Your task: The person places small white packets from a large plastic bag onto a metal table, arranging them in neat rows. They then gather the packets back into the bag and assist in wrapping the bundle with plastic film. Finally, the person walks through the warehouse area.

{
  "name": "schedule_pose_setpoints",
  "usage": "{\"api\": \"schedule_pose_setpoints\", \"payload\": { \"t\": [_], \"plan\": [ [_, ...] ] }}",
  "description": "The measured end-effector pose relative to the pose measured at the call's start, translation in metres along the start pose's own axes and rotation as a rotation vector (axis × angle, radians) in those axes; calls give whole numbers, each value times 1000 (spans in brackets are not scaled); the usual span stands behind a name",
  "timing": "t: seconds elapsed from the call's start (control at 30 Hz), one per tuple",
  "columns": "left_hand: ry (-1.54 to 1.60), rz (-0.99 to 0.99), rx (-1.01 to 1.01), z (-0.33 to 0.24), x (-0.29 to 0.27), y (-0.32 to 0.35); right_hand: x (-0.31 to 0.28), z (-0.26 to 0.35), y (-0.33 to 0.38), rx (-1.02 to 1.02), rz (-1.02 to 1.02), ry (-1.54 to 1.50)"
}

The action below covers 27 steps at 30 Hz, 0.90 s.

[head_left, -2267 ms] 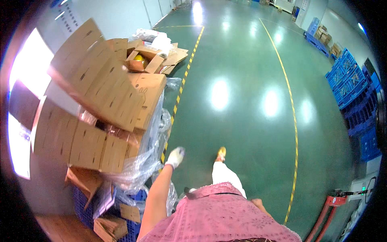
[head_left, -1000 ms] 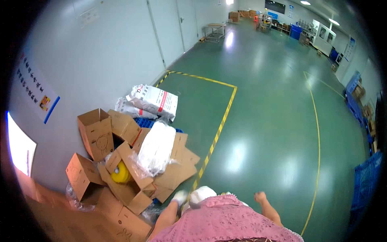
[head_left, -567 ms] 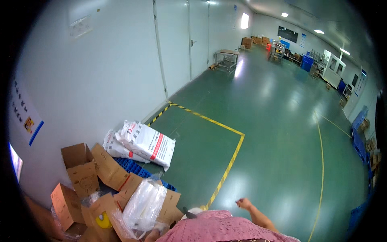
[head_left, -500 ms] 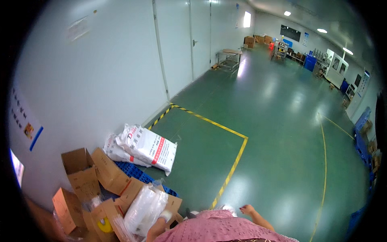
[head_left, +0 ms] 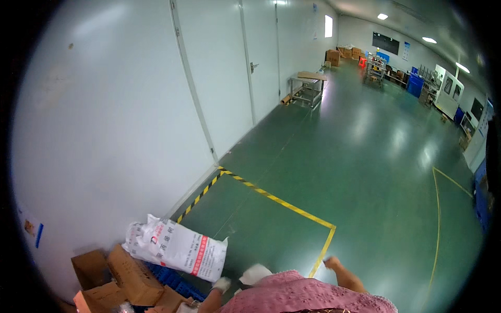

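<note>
My left hand (head_left: 222,285) hangs low beside the near end of a white sack (head_left: 180,248) with red bands and dark print. White covers its finger end, like a glove; the fingers are blurred, and I cannot tell whether it touches the sack. On the right, my right hand (head_left: 332,263) hangs over the green floor, away from any object. Its fingers look bent, but they are too small and blurred to show whether it is closed or holds anything. The sack lies on a blue pallet (head_left: 169,281), mostly hidden beneath it.
Open cardboard boxes (head_left: 136,276) crowd the lower left by the white wall (head_left: 104,130). Black-and-yellow tape (head_left: 271,196) marks the green floor. Farther off along the wall stands a metal table (head_left: 308,88); machines and a white cabinet (head_left: 449,94) line the far right.
My view has moved forward, past the boxes and clear plastic bundle. The sack now lies closer to my left hand. Both arms have shifted a little.
</note>
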<state>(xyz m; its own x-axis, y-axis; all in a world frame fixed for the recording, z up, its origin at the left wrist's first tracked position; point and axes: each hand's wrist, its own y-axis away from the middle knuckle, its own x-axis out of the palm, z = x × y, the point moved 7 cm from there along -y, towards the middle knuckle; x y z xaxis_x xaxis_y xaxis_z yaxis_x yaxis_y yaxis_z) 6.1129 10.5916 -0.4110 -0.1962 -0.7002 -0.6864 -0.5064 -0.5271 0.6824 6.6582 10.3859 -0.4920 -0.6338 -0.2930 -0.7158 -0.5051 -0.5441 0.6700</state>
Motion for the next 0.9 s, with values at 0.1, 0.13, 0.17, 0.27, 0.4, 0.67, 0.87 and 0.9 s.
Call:
{"api": "schedule_pose_setpoints", "payload": {
  "t": [0.1,0.13,0.17,0.27,0.4,0.67,0.87,0.9],
  "plan": [
    [149,85,-329,89,43,-11,-147,183,-93,-308,-155,-86],
    [207,143,-404,101,40,-11,-194,258,-96,-427,-189,-69],
    [215,184,-422,104,16,-34,-237,300,-122,-484,-232,-95],
    [214,218,-418,112,-72,-125,-319,414,-194,-667,-344,-230],
    [155,133,-343,129,-198,-246,-365,545,-228,-810,14,32],
    [505,-641,97,-11,-704,-523,-479,594,-432,-810,72,226],
    [515,-596,-25,-24,-813,-683,-637,702,-606,-885,28,571],
    [503,-539,-168,-12,-802,-688,-680,740,-612,-927,-23,563]
  ]
}}
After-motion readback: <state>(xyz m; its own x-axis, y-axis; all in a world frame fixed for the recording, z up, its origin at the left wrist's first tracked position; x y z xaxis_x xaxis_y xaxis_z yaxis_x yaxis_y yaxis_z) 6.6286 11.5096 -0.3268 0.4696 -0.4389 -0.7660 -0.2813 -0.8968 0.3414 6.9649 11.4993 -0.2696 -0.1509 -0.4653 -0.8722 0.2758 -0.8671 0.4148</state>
